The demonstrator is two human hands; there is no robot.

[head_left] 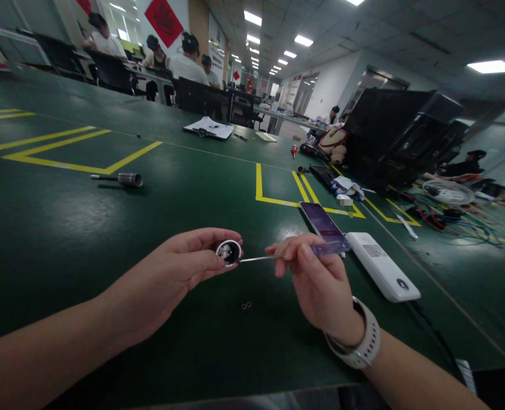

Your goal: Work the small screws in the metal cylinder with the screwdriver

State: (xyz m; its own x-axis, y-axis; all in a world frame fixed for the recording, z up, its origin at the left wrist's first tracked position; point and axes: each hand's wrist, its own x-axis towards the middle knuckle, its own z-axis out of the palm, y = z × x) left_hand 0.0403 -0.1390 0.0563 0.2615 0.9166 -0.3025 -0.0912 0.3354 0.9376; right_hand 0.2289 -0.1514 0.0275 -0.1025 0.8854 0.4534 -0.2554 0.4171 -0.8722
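Between the thumb and fingers of my left hand (192, 256) is a small round metal cup-like part (229, 253), its open end facing me and pale pieces showing inside. My right hand (316, 279) is closed round the clear purplish handle of a screwdriver (330, 248). The thin shaft points left, and its tip meets the right rim of the round part; whether it sits in a screw I cannot tell. Below, two small rings or nuts (246, 306) lie on the green table (171, 353). Farther left rests a dark cylindrical part with a thin stem (126, 179).
A phone (321, 219) and a white power bank (383, 266) with a black cable lie by my right hand. Tangled wires (457, 219) and a large black case (398, 134) stand at the right. A clipboard with papers (210, 128) lies farther back. Several people sit beyond the table.
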